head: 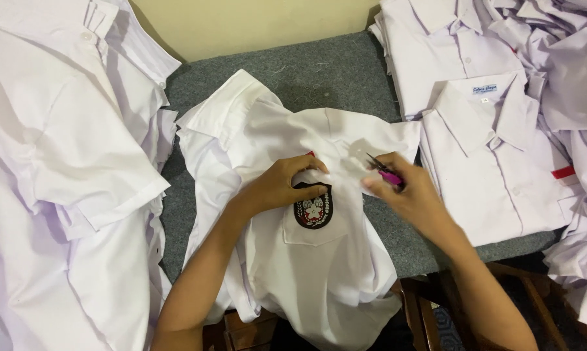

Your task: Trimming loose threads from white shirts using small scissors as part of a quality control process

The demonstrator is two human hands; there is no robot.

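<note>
Shirt in hand: we have a white shirt point(306, 260) spread face up on the grey felt table point(319, 71), its collar end away from us and its lower part hanging over the near edge.
Badge: a dark shield-shaped badge point(313, 209) sits on the chest pocket, just under our left fingers.
Left hand: our left hand point(280, 185) lies on the shirt with fingers curled, pinching up a fold of cloth right above the badge.
Right hand: our right hand point(407, 192) is clenched around small pink-handled snips point(385, 172), whose dark blades point toward the pinched fold; the hand is blurred, so we cannot tell whether the blades touch the cloth.
Left of us: a heap of white shirts point(66, 162) lies loosely piled, reaching the table's left side.
Right of us: a neat stack of folded shirts point(495, 156) lies just beside the spread shirt, with collars facing away.
Far right: more crumpled shirts point(566, 78) are bunched behind and beside the stack.
Below: dark wooden chair parts point(423, 312) show under the table edge.
</note>
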